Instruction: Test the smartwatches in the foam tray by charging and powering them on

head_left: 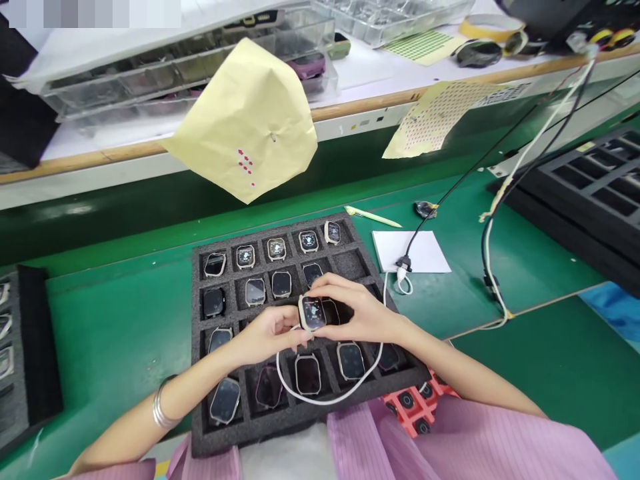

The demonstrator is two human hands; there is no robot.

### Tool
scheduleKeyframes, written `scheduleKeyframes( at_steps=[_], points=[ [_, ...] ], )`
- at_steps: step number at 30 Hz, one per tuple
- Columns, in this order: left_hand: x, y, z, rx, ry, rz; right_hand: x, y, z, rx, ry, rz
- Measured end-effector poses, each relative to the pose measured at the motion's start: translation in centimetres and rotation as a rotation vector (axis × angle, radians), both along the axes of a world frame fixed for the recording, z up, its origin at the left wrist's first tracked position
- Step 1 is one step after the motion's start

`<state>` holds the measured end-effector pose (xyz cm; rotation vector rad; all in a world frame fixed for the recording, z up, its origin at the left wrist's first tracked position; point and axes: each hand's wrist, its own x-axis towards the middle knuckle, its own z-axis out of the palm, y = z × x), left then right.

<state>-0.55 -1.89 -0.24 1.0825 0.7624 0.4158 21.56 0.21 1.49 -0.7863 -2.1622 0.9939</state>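
Smartwatch point(313, 313), screen lit, is held up over the middle of the dark foam tray point(250, 427), its long axis running roughly between the tray's far and near edges. The right hand point(363, 312), on the side toward the tray's right edge, grips it between thumb and fingers. Toward the tray's left edge, the left hand point(273, 330) has fingertips close against the case, beside a white cable point(323, 403); whether they pinch that cable I cannot tell.
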Motion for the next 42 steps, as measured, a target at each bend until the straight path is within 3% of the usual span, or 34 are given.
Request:
scheduleKeyframes(
  at_steps=[4, 7, 11, 18, 21, 25, 31, 33, 36, 42],
  points=[
    [-0.4, 0.1, -0.3, 0.001, 0.005, -0.001, 3.2, 1.7, 0.0, 0.020, -0.008, -0.205],
    [-1.1, 0.1, -0.5, -0.005, 0.000, 0.091, 5.8, 3.1, -0.3, 0.147, -0.266, -0.326],
    [-2.1, -0.2, -0.4, -0.038, 0.035, 0.189, 5.5, 3.5, 0.2, 0.306, -0.561, -0.252],
    [-2.8, -0.7, 0.1, -0.088, 0.008, 0.277, -1.1, 5.1, 1.7, 0.424, -0.855, 0.033],
    [-2.9, -0.5, -0.1, -0.119, -0.034, 0.326, -1.9, 6.0, 1.6, 0.426, -0.852, 0.039],
    [-3.2, -0.4, -0.7, -0.120, -0.124, 0.362, -0.8, 6.2, 1.5, 0.408, -0.804, 0.033],
    [-3.2, -0.4, -1.1, -0.141, -0.195, 0.393, -1.0, 4.2, 2.2, 0.172, -0.307, -0.064],
    [-3.2, -0.4, -1.2, -0.163, -0.231, 0.393, -2.5, 3.1, 2.2, 0.191, -0.236, 0.018],
    [-3.1, -0.5, -1.3, -0.155, -0.253, 0.384, -5.0, 1.9, 1.6, 0.319, -0.301, 0.140],
    [-3.0, -0.6, -0.7, -0.077, -0.164, 0.397, -6.5, 1.7, 0.6, 0.408, -0.390, 0.169]
  ],
)
